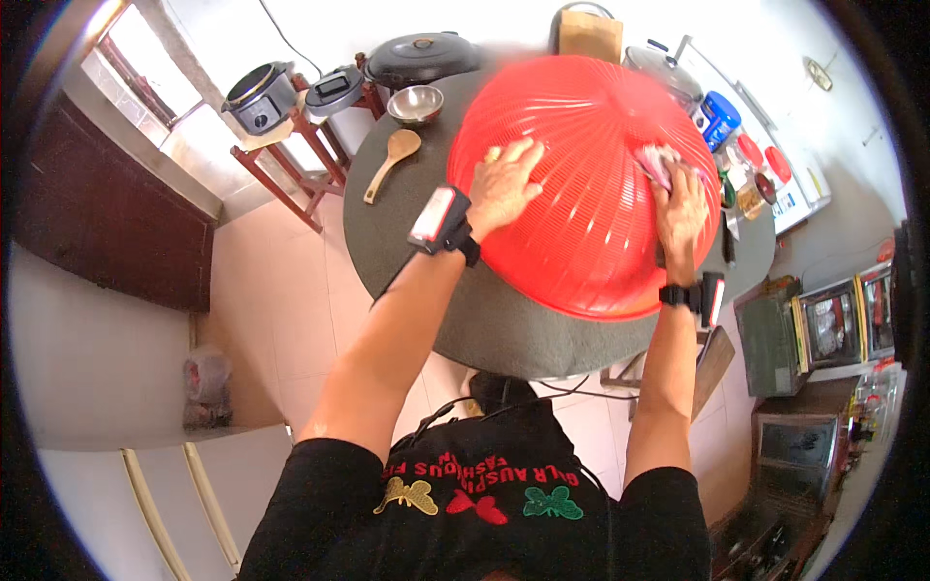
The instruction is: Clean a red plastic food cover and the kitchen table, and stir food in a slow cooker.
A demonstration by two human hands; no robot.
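Observation:
A large red plastic mesh food cover (574, 210) stands dome-up on a round table with a dark grey top (508, 338). My left hand (506, 185) rests with spread fingers on the left side of the dome, a ring on one finger. On the dome's right side, my right hand (681, 207) presses a crumpled pink and white cloth (657, 163) against the mesh. Whatever lies under the cover is hidden. Each wrist wears a black strap with a small device.
Left of the cover lie a wooden rice paddle (392, 163) and a metal bowl (415, 105). A rice cooker (261, 98) sits on a wooden stand. Behind are a lidded black pan (421, 59) and a glass-lidded pot (662, 72). A blue container (719, 120) and red-lidded jars (777, 165) stand right.

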